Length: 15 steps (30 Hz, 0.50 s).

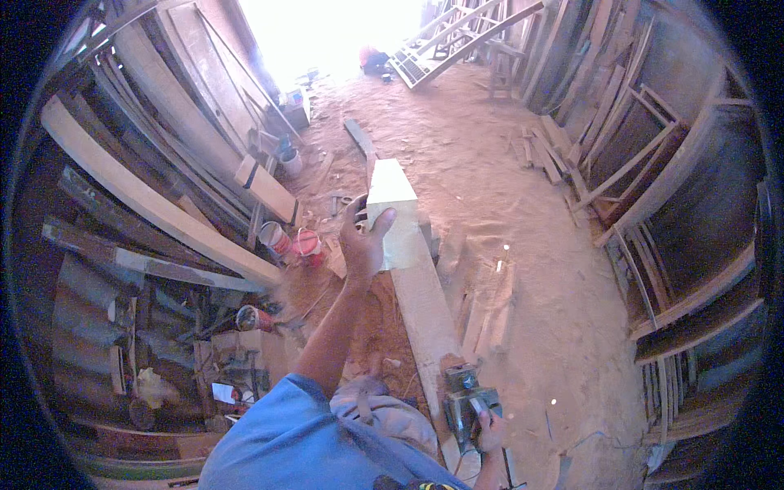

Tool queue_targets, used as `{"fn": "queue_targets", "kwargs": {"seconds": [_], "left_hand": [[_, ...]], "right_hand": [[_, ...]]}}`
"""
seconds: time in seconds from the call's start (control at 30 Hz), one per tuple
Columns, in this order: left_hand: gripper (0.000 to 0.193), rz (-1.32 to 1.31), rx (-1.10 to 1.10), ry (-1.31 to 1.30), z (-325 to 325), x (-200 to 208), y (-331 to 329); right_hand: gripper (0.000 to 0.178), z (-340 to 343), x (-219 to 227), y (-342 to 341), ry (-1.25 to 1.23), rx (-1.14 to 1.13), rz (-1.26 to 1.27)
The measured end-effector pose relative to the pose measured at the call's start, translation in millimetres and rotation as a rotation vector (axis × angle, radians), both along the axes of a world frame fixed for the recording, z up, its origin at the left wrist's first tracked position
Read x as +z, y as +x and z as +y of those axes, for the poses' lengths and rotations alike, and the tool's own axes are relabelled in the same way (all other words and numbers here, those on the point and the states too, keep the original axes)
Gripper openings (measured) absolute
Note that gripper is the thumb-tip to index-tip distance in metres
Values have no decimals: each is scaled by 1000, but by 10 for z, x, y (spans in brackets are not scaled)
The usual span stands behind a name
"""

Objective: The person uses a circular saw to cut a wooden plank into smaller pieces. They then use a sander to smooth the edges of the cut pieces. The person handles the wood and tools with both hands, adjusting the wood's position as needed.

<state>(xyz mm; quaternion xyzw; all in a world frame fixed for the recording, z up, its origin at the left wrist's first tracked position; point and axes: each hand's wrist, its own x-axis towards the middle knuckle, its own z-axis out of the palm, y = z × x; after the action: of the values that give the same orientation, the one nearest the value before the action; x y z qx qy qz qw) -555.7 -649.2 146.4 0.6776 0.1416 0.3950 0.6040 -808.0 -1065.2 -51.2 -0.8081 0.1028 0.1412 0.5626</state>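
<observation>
A pale, squared wooden block sits at the far end of a long wooden beam that runs away from me. My left hand grips the block from its left side, with the thumb across the near face and the fingers partly hidden behind it. Low on the right, my right hand is closed round the handle of a dark electric hand planer. The planer is at the beam's near end; whether its base touches the wood I cannot tell.
Planks lean along the left wall, with buckets near their feet. Timber offcuts lie right of the beam on the sandy floor. Wooden frames stand at the right wall. A slatted wooden piece tilts near the bright doorway.
</observation>
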Motion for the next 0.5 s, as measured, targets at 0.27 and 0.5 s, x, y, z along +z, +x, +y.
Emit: {"fn": "queue_targets", "kwargs": {"seconds": [0.27, 0.5], "left_hand": [[57, 67, 51, 10, -56, 13, 33], [60, 47, 63, 80, -76, 122, -6]], "right_hand": [[52, -91, -156, 7, -91, 22, -38], [52, -240, -601, -51, 52, 2, -7]]}}
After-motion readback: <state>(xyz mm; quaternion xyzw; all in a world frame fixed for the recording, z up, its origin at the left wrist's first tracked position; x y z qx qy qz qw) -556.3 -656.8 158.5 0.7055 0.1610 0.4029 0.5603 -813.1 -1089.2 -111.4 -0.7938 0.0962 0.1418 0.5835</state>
